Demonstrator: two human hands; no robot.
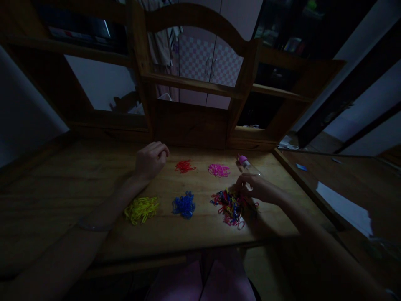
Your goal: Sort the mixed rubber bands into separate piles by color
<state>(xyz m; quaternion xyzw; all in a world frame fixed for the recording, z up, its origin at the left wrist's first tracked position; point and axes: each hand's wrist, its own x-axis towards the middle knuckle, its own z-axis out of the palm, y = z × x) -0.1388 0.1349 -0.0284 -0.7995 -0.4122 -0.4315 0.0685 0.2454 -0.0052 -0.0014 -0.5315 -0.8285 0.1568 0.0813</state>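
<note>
Light: dim
Worktop (78, 175): wooden
Shelving (194, 86): wooden, twelve o'clock
Cupboard (194, 58): pink, checkered, behind shelving
Wall (25, 100): pale, nine o'clock

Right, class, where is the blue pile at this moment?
In the head view, the blue pile lies on the desk, a little left of centre, between the yellow pile and the mixed-colour pile.

One-colour piles: there were four, namely a yellow pile (142, 210), a blue pile (184, 205), a red pile (185, 166) and a pink pile (219, 170).
Mixed pile (231, 207): there was one.
Loops per pile: too tangled to be counted.
Bottle (251, 168): there was one.
Hands: two showed, a left hand (151, 160) and a right hand (257, 187).
Wristband (94, 226): one was visible.
Cupboard handles (207, 66): two showed.
</note>
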